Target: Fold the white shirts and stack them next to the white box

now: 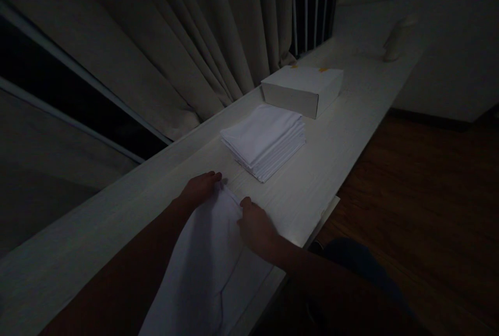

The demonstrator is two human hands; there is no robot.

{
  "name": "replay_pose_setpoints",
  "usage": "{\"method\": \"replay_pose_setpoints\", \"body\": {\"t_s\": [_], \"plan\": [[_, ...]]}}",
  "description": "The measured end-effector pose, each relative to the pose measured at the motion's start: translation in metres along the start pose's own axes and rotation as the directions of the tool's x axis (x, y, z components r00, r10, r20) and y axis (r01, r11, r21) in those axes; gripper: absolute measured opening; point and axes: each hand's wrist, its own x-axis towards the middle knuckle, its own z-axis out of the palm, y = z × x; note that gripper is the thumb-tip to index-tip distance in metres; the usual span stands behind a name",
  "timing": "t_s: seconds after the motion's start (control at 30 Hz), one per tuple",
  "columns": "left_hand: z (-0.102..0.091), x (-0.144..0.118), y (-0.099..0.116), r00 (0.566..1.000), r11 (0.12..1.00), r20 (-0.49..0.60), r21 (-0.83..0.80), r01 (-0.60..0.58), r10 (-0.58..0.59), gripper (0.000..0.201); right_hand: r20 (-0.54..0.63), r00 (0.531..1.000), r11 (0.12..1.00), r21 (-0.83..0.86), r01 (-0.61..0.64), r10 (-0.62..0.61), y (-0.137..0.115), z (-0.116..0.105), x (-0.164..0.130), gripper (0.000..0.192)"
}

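Note:
A loose white cloth (205,263) lies on the long pale table (343,117), running from the near edge up to my hands. My left hand (200,188) pinches its far left corner. My right hand (255,224) grips its far right corner, fingers closed on the fabric. Just beyond the hands sits a neat stack of folded white cloths (265,141). The room is dim.
A shut white cardboard box (302,89) stands behind the stack. A small pale bottle-like object (393,42) is at the table's far end. Heavy curtains (187,39) hang along the left side. Dark wooden floor (421,195) lies to the right.

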Motion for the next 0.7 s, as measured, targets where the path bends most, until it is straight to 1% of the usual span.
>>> {"method": "replay_pose_setpoints", "body": {"t_s": [0.07,0.23,0.4,0.57,0.7], "plan": [[-0.001,-0.001,-0.004,1.0,1.0,-0.012,0.026,-0.011,0.011,0.042,0.007,1.0,1.0,-0.01,0.002,-0.002,0.002,0.002,0.001,0.036],[-0.005,-0.004,-0.014,0.998,0.995,-0.027,0.082,-0.062,0.064,0.031,0.03,1.0,0.999,-0.035,0.0,0.001,0.004,0.006,0.002,0.037],[-0.008,-0.001,-0.019,0.992,0.985,-0.023,0.126,-0.121,0.125,0.031,0.018,1.0,0.996,-0.084,0.0,0.001,0.007,0.008,0.005,0.036],[-0.007,0.0,-0.018,0.988,0.976,-0.013,0.159,-0.151,0.155,0.028,0.034,0.999,0.993,-0.119,0.024,-0.02,0.011,0.01,0.006,0.023],[-0.005,0.0,-0.017,0.992,0.978,-0.05,0.18,-0.109,0.119,0.026,0.067,0.997,0.981,-0.185,0.051,-0.039,0.012,0.011,0.007,0.013]]}}
